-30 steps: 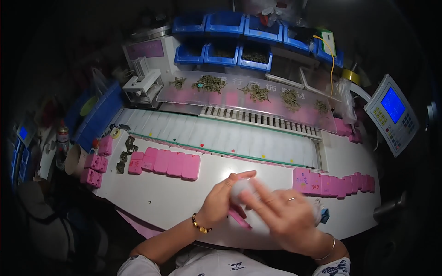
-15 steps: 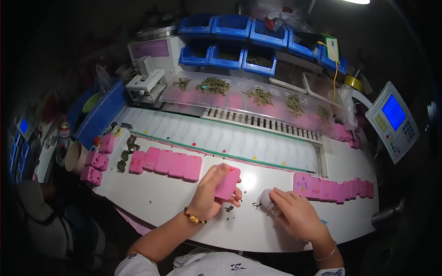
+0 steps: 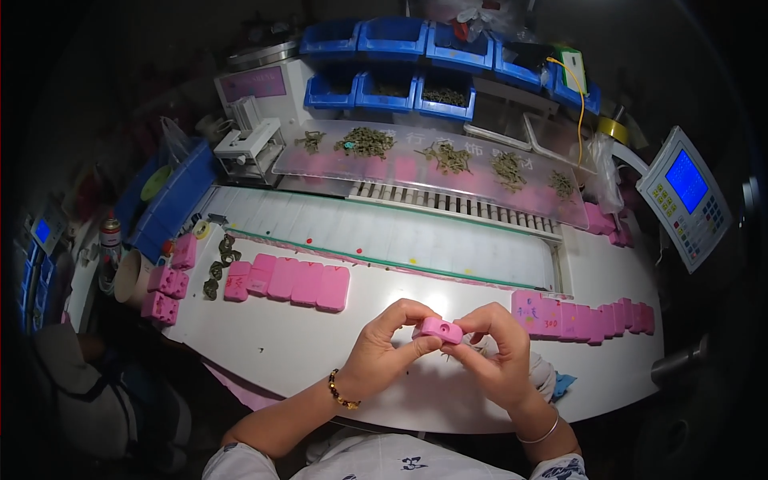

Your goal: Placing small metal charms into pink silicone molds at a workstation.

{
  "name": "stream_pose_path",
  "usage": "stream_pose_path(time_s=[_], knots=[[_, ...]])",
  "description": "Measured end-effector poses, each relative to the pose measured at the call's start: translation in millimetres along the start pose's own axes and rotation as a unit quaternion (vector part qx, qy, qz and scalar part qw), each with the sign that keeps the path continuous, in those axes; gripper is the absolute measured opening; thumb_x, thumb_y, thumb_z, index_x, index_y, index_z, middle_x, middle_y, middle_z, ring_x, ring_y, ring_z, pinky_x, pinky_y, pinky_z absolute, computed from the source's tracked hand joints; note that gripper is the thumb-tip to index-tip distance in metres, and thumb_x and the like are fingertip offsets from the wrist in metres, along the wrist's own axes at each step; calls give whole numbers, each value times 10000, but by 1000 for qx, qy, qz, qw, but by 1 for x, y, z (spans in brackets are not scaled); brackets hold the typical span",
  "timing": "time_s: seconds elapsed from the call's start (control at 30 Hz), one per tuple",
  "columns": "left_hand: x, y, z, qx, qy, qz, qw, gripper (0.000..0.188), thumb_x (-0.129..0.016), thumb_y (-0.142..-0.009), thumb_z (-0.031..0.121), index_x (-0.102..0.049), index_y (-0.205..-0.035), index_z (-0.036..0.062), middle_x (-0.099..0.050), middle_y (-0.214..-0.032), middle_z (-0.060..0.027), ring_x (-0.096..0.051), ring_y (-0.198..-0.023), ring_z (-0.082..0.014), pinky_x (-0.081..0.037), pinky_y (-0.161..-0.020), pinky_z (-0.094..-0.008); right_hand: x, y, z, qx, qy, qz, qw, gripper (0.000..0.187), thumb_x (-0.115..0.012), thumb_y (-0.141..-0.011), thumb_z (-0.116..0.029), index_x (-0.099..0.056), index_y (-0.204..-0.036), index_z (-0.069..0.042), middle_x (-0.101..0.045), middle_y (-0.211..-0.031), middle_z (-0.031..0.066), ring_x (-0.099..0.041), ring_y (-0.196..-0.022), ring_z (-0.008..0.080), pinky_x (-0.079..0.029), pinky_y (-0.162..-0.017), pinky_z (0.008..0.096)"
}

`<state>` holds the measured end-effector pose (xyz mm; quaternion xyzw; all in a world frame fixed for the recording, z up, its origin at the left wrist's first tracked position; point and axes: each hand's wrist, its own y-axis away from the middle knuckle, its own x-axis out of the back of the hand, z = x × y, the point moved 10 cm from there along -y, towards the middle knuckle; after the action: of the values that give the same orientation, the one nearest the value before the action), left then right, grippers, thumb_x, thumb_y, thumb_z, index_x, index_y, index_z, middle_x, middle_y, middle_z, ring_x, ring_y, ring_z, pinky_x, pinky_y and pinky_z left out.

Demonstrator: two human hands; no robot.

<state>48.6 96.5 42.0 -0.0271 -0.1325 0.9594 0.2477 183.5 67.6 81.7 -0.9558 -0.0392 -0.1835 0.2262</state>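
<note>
A pink block-shaped rubber mould (image 3: 442, 330) is held over the front of the white table, its narrow end with a round hole facing me. My left hand (image 3: 376, 356) grips its left end between thumb and fingers. At the other end, the thumb and fingers of my right hand (image 3: 500, 352) pinch it too. A pale grey cloth bundle (image 3: 542, 374) lies on the table, partly hidden behind my right hand. One row of similar pink moulds (image 3: 294, 282) lies to the left, and another row (image 3: 578, 322) to the right.
A belt strip (image 3: 384, 238) with a green edge crosses behind the moulds. Beyond it, a clear shelf (image 3: 336, 164) carries piles of green pieces (image 3: 368, 142). Blue bins (image 3: 392, 38) stand at the back, a control panel (image 3: 688, 196) at right. Dark green pieces (image 3: 228, 254) lie at left.
My right hand has left the grey cloth bundle and moved to the pink mould, closing on its right end. The mould has turned from its flat face to its holed end.
</note>
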Motion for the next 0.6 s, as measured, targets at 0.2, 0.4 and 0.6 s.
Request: stream_pose_path(time_s=[0.2,0.4,0.6], knots=[[24,-7,8,-31,-87,101,991,327,-763,-839,128,-551,-1072,43,-557,-1119,-98,-552,-1054,-173,-448,-968,-350,0,-3,21,-52,-43,65,996,235,-771,-810,-61,-598,-965,-25,-661,-883,51,-603,-751,104,-463,-609,237],[8,-8,31,-135,-296,76,942,481,-842,-683,143,-521,-1029,49,-504,-1061,-136,-525,-994,-285,-461,-852,-358,-29,-3,61,-232,-292,44,927,235,-721,-877,-75,-548,-1030,-32,-658,-989,49,-630,-848,88,-500,-676,216],[142,-73,-51,42,-416,197,887,362,-801,-701,199,-560,-928,51,-528,-1025,-132,-557,-967,-304,-473,-867,-382,-42,4,54,-249,-234,-19,940,297,-663,-914,-72,-527,-1177,-53,-613,-1176,79,-586,-1068,139,-490,-838,271]])
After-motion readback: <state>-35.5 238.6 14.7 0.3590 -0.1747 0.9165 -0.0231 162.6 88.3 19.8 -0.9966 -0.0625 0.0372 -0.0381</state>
